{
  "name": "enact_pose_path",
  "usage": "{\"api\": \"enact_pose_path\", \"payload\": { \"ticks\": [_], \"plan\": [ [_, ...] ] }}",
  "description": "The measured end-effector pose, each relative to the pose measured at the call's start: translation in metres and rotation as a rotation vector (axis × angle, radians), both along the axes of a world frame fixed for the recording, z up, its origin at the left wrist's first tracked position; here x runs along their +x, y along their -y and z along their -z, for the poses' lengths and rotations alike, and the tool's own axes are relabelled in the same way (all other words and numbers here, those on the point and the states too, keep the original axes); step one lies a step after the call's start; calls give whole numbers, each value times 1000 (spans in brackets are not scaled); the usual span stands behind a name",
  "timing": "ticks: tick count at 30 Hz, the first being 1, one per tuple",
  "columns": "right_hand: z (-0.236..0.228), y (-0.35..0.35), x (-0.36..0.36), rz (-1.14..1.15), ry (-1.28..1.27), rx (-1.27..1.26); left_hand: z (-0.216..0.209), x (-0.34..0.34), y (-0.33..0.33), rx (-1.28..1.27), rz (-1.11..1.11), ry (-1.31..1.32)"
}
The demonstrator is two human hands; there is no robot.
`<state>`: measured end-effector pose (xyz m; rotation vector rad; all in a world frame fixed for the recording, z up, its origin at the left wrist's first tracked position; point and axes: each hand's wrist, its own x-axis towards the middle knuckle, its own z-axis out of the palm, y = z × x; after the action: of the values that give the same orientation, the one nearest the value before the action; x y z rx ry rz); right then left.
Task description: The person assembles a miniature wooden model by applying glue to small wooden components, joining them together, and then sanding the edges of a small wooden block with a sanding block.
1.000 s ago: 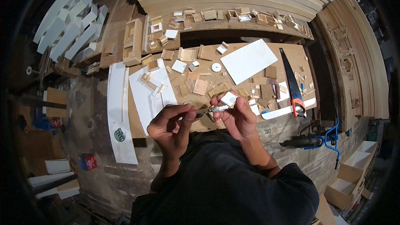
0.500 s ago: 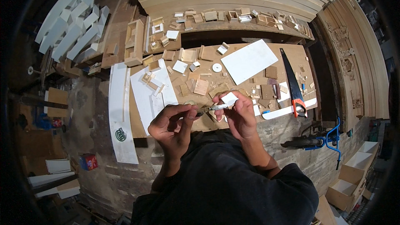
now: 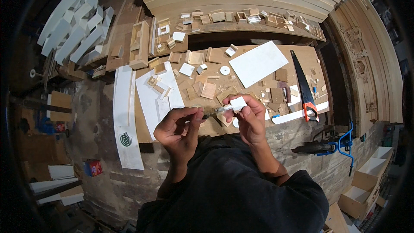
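The left hand (image 3: 179, 133) hides one end of a slim thing (image 3: 221, 109), too small to identify; the right hand (image 3: 252, 124) covers part of a white block (image 3: 237, 103). Scraps (image 3: 322, 88) by the right edge of the table (image 3: 313, 60) are too tiny to tell; the dark shirt (image 3: 233, 190) is cut off below.

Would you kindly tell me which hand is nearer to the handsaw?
Right: the right hand is to the left of the handsaw, not touching it; the left hand is farther left, beyond the right one.

Left fisheye of a head-worn pair, basically staring down past the dark shirt (image 3: 233, 190) at the bench (image 3: 310, 56), pretty close up.
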<state>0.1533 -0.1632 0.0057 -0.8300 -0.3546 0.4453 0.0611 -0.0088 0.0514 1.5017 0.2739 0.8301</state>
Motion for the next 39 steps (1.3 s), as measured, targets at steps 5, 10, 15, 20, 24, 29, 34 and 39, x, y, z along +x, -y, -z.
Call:
{"api": "enact_pose_path", "payload": {
  "ticks": [5,10,15,20,24,29,34,39],
  "plan": [
    [1,0,0,11,6,6,1,2,0,20,-16,-18],
    [2,5,4,-115,-133,105,0,2,0,20,-8,-13],
    [8,6,4,-263,-398,297,-1,-1,0,-21,46,12],
    [5,4,1,-371,-499,354,-2,1,1,-143,168,40],
    [2,2,-1,-394,-496,338,1,3,0,-120,169,35],
    [3,2,-2,-421,-523,366,2,4,-3,-93,158,23],
    [6,2,-1,-415,-546,398,7,0,-7,-190,149,16],
    [3,2,-3,-417,-535,339,5,0,-6,-198,228,66]
  ]
}}
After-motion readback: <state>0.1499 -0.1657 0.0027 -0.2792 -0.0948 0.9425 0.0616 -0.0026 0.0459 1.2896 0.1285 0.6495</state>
